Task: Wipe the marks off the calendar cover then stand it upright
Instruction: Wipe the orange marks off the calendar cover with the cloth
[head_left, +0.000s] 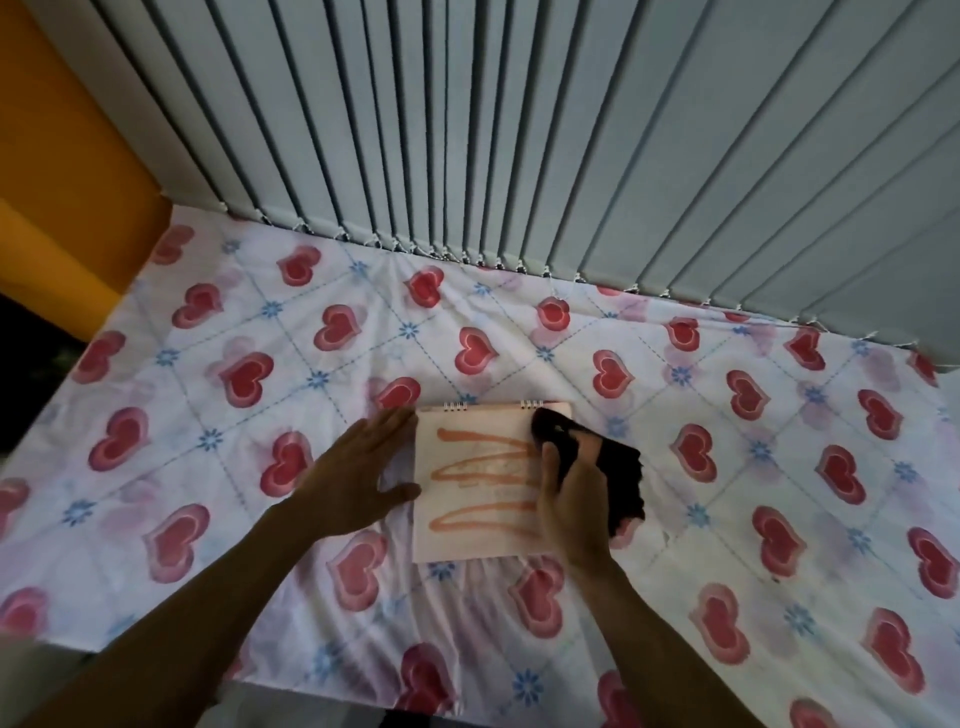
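Observation:
A pale pink spiral-bound calendar (478, 540) lies flat on the heart-print cloth, its wire rings along the far edge. Orange zigzag marks (483, 470) run across its cover. My left hand (358, 473) rests flat with fingers spread at the calendar's left edge, touching it. My right hand (571, 512) is on the calendar's right side, shut on a dark cloth (608, 467) that covers the cover's top right corner and hangs over the right edge. The right part of the marks is hidden under my hand and the cloth.
A white cloth with red hearts and blue flowers (779, 467) covers the table. Grey vertical blinds (519, 156) hang right behind it, their weighted ends touching the far edge. An orange wall (62, 182) stands at the left. The table's near edge (311, 691) runs below my arms.

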